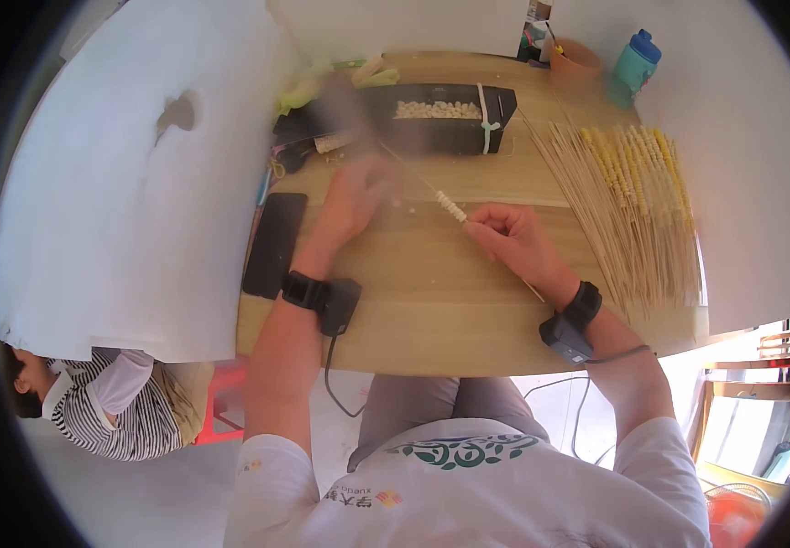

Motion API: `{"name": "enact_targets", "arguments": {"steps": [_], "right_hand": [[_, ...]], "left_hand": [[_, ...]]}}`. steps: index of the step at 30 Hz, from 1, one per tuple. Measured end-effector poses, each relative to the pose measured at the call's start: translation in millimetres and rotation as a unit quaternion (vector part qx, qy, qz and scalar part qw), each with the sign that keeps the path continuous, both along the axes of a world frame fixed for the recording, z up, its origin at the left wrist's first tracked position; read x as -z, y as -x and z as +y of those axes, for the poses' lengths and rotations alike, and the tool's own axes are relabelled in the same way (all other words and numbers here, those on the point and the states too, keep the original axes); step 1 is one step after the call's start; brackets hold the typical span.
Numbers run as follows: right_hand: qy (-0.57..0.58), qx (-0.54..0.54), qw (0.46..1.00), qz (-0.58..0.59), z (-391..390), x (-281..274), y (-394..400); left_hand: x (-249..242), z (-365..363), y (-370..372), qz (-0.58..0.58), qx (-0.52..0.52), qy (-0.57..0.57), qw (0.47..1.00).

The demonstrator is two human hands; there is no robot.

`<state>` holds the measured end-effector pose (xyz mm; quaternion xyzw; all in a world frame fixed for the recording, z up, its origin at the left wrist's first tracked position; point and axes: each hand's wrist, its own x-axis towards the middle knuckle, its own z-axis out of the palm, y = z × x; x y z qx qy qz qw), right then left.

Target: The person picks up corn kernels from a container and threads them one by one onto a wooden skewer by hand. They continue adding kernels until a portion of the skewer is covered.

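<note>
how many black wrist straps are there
2: a left strap around the wrist of the left hand, and a right strap around the wrist of the right hand. The other person's wrists are hidden.

The white shirt [504, 498] reads "学大" and "xue", the rest unclear.

On the table [431, 301]: at left, a phone [276, 242]; towards the back, a box [457, 141] holding loose pieces [436, 110]; at right, sticks [596, 219]; behind these, a pot [575, 68], with a bottle [636, 71] to its right.
</note>
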<state>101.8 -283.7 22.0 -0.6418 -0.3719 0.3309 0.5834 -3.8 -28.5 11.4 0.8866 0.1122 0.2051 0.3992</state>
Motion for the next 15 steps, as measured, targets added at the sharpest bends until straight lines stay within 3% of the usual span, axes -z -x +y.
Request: {"name": "enact_targets", "arguments": {"steps": [9, 15], "right_hand": [[-0.017, -0.016, 1.000, 0.008, 0, 5, -1], [-0.003, -0.024, 1.000, -0.007, 0, 4, -1]], "left_hand": [[16, 16, -3, -0.053, -0.080, 0.029, 0.995], [18, 27, -6, -0.096, -0.084, 0.168, 0.978]]}}
